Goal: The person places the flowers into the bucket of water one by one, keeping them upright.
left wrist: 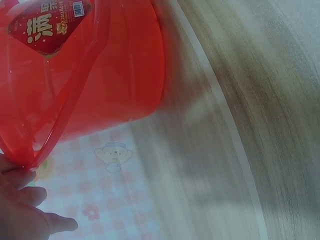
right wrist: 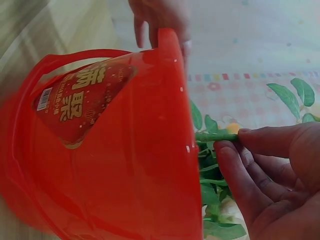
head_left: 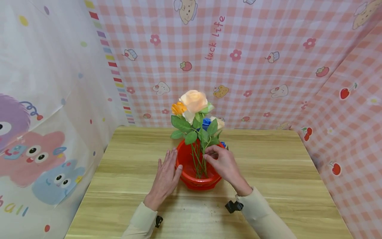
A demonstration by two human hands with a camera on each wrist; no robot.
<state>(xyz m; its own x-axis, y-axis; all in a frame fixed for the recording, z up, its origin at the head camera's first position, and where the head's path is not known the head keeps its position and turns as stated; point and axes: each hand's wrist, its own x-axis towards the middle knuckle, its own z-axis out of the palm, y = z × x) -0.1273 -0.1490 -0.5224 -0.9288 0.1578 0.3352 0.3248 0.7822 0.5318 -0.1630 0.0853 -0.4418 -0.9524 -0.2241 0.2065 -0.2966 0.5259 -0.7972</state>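
Note:
A red plastic bucket (head_left: 201,183) stands on the table with several artificial flowers in it. A large peach rose (head_left: 194,99) rises highest, beside an orange flower (head_left: 178,108); a blue flower (head_left: 206,123) and a cream flower (head_left: 220,123) sit lower among green leaves. My left hand (head_left: 163,176) rests against the bucket's left rim, fingers extended. Over the right side of the rim, my right hand (head_left: 223,162) pinches a green flower stem (right wrist: 217,137) between thumb and fingers. Which bloom belongs to that stem, I cannot tell.
The wood-grain table (head_left: 268,186) extends around the bucket. A bucket handle (right wrist: 82,52) hangs along its labelled side. Small specks and droplets lie on the tabletop in front. Pink checked cloth (head_left: 268,76) hangs behind and to the right, white printed cloth (head_left: 74,109) to the left.

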